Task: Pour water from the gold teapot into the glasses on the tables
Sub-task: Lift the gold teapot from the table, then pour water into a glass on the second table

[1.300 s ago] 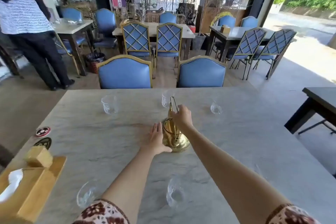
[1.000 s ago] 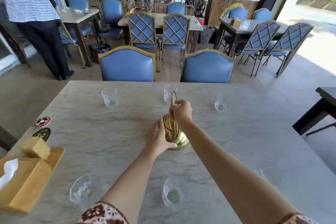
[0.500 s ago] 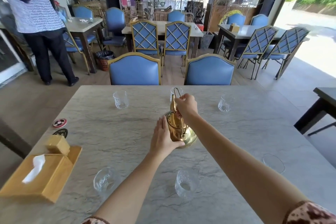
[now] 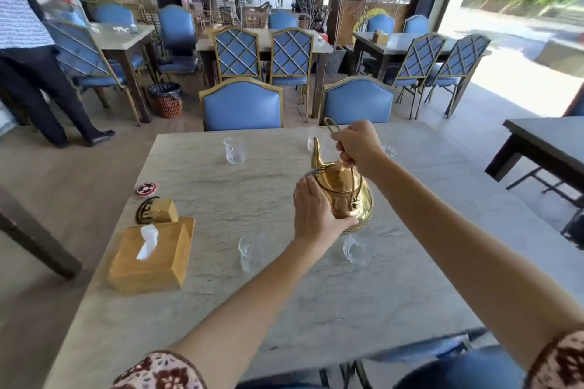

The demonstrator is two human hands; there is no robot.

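Two bare hands on one gold teapot [image 4: 343,196], near the middle of a marble table [image 4: 221,199]: right hand [image 4: 357,144] closed around the wire handle, left hand [image 4: 316,215] cupped flat against the pot's side. Spout points away, toward the far glasses (one [image 4: 234,150] clear to the left). Two near glasses [image 4: 251,254] stand just below the pot. Wooden tissue box [image 4: 148,259] at left.
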